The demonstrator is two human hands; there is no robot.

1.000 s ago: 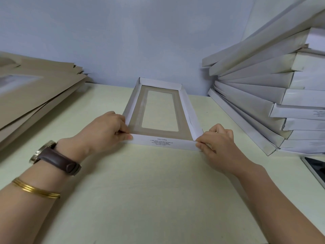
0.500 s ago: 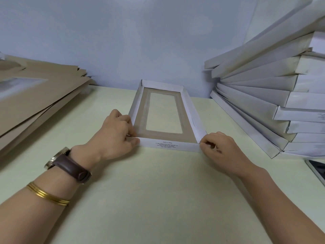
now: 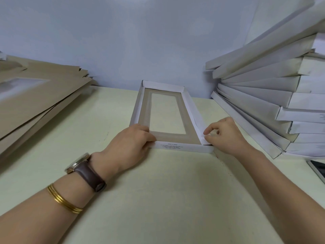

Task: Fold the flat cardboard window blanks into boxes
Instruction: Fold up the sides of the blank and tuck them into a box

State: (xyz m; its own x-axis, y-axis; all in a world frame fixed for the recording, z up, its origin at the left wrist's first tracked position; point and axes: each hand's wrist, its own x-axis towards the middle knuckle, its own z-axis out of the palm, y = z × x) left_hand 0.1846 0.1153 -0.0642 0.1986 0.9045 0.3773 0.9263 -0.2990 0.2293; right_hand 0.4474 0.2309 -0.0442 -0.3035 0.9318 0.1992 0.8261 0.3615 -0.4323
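A shallow window box (image 3: 191,110), brown inside with white raised walls and a clear rectangular window, lies lengthwise on the cream table (image 3: 158,191). My left hand (image 3: 131,143) grips its near left corner, the thumb lying along the near wall with the printed text. At the near right corner my right hand (image 3: 224,136) pinches the white side wall between thumb and forefinger.
A pile of flat brown window blanks (image 3: 35,99) lies on the left. A leaning stack of several folded white boxes (image 3: 274,103) fills the right, close beside the box. A dark device (image 3: 318,171) lies at the right edge. A pale wall stands behind.
My right hand has lifted from the near right corner and now pinches the right side wall. My left hand has shifted slightly along the near left corner. The view moved closer.
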